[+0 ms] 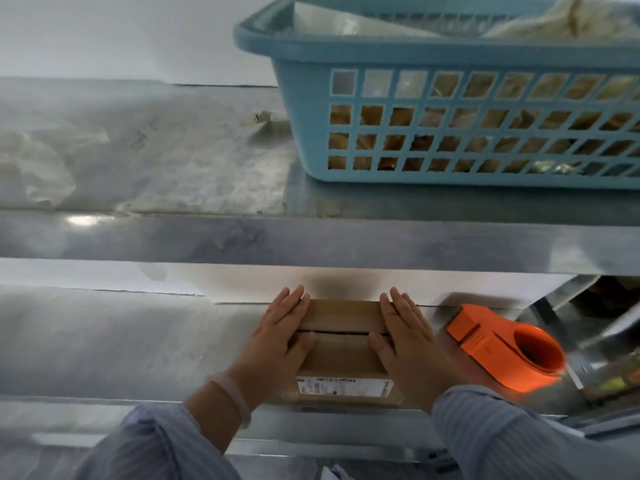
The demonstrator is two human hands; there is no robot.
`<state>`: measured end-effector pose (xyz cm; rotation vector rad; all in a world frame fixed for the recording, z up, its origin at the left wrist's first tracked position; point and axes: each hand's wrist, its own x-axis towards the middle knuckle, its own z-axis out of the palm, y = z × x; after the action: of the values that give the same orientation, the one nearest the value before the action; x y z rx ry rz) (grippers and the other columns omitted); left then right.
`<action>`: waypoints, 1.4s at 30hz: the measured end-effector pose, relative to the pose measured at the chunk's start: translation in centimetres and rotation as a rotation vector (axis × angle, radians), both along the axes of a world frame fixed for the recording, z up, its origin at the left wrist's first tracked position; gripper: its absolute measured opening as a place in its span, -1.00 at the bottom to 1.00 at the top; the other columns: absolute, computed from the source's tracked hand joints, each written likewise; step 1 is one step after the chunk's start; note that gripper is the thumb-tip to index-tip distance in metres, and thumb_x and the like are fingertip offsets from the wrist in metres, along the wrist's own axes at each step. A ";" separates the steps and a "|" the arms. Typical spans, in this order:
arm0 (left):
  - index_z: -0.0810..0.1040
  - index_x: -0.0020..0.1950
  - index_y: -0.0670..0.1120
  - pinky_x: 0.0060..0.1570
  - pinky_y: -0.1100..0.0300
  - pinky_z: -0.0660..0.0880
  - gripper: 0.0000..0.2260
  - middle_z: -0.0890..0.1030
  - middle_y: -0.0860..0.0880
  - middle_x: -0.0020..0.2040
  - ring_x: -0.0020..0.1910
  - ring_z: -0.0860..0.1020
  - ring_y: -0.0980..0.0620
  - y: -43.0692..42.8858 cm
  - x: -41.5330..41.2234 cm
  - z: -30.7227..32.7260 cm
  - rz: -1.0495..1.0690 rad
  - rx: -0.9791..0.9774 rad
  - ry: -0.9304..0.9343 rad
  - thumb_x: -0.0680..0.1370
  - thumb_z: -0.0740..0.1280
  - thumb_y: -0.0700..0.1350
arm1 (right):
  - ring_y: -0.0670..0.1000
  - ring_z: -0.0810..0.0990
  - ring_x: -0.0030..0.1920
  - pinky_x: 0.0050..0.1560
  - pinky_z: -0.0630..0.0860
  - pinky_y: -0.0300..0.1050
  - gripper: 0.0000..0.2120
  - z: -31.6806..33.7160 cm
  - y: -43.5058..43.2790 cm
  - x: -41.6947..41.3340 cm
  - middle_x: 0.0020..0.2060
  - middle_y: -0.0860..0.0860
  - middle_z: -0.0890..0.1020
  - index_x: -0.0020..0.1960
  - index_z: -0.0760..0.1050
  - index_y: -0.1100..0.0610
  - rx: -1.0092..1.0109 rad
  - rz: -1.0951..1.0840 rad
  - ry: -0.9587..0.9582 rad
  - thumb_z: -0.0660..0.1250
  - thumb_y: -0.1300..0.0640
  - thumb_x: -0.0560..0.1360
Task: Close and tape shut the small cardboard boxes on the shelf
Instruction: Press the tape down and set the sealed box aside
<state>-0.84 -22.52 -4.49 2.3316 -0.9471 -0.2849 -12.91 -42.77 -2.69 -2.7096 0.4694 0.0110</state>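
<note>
A small brown cardboard box sits on the lower metal shelf, its two top flaps folded down with a thin dark seam between them. A white label runs along its near side. My left hand lies flat on the box's left end, fingers straight, thumb on the near flap. My right hand presses flat on the right end in the same way. An orange tape dispenser lies on the shelf just right of my right hand, untouched.
The upper metal shelf juts out above the box. On it stand a blue plastic basket holding bags and, at the far left, crumpled clear plastic. A shelf bracket stands at the right.
</note>
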 end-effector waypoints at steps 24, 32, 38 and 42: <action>0.21 0.42 0.24 0.08 0.18 0.60 -0.08 0.14 0.36 0.30 0.27 0.33 0.26 2.3 -4.5 -0.5 0.010 -0.319 0.302 0.17 0.60 0.28 | -0.14 0.08 0.52 0.41 -0.04 -0.33 -0.39 -1.6 -1.4 -2.7 0.55 -0.08 0.13 0.51 0.14 -0.22 0.368 -0.081 -0.200 0.33 -0.06 0.55; 0.05 0.46 0.32 0.06 0.13 0.61 0.04 0.24 0.21 0.39 0.34 0.38 0.12 3.1 -5.5 -0.5 0.113 -0.428 0.421 0.16 0.64 0.21 | -0.12 0.10 0.51 0.38 -0.04 -0.36 -0.41 -1.0 -1.3 -2.2 0.54 -0.07 0.16 0.51 0.19 -0.17 0.386 -0.053 -0.184 0.34 -0.03 0.55; 0.03 0.47 0.33 0.07 0.14 0.61 0.07 0.28 0.09 0.41 0.37 0.38 0.05 4.0 -6.3 -0.4 0.194 -0.457 0.403 0.15 0.64 0.22 | -0.14 0.12 0.51 0.43 0.02 -0.28 -0.40 -0.5 -0.7 -2.0 0.53 -0.10 0.18 0.51 0.19 -0.19 0.424 -0.019 -0.212 0.34 -0.04 0.54; 0.12 0.49 0.27 0.02 0.09 0.63 0.03 0.31 0.06 0.40 0.35 0.40 0.02 6.0 -6.0 0.3 0.260 -0.474 0.346 0.17 0.65 0.18 | -0.19 0.13 0.50 0.51 0.15 -0.11 -0.39 0.4 0.0 -1.7 0.53 -0.18 0.17 0.51 0.19 -0.20 0.444 0.057 -0.263 0.33 -0.07 0.53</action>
<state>-6.82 -16.48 -4.15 1.8618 -0.4710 -0.3058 -14.58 -42.75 -2.30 -2.2454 0.2710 -0.1989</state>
